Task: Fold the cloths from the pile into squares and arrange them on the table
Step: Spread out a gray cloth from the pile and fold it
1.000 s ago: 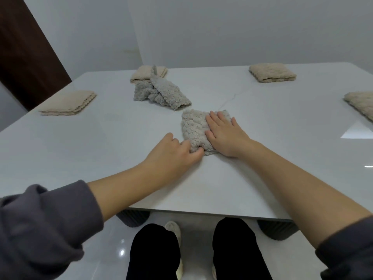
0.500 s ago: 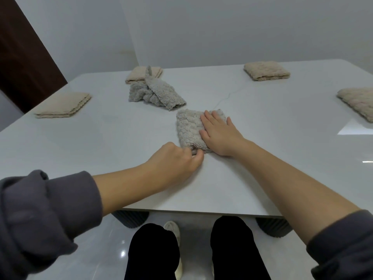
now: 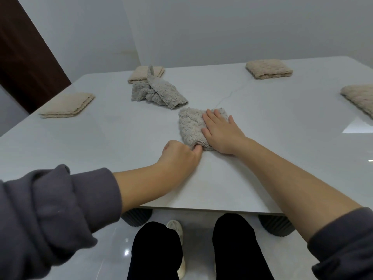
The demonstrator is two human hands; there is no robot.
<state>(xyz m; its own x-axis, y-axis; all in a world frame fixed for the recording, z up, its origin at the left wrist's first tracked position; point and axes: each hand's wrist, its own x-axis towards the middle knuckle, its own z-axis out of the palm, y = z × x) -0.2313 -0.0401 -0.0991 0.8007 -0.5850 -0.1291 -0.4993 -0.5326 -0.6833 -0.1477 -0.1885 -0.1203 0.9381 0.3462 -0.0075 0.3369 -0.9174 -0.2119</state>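
Cloths are pictured across a white table (image 3: 101,142), seen from above a person's two hands. Well to the left of the left hand (image 3: 179,156), the left beige square (image 3: 66,106) is laid flat. Beyond that hand, at the far side, the far-left beige square (image 3: 139,74) is partly hidden by the pile (image 3: 159,93) of loose grey cloths heaped just in front of it. The left hand is curled, and the near corner of the grey cloth (image 3: 190,126) is pinched by its thumb and fingers. That cloth, folded to a rough square, is held down between the two hands. Its right half is covered by the right hand (image 3: 220,132), pressed flat with fingers straight and together. Far beyond the right hand the far-right beige square (image 3: 268,68) is set, and well to that hand's right the right beige square (image 3: 359,98) is cut off by the frame's edge.
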